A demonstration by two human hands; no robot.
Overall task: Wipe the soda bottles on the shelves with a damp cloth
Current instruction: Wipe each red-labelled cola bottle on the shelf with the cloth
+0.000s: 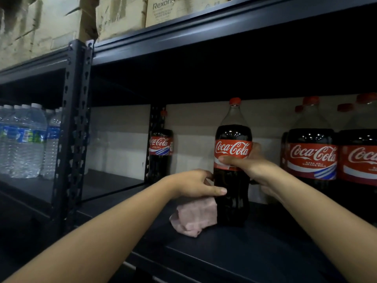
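Your right hand (247, 160) has its grip wrapped around the red label of the tall dark cola bottle (232, 160) standing on the dark metal shelf (255, 246). Your left hand (195, 183) pinches the pink cloth (193, 217) against the bottle's lower side. By the look of it you're mid-wipe on this one, with the red-capped cola bottles at the right (312, 152) and one at the back (161, 148) likely still to do.

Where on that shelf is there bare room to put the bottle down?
Free: the dark shelf between the lone cola bottle by the post and the held bottle, and the front strip before it. Crowded: the cola bottles packed at right, and the water bottles at far left.
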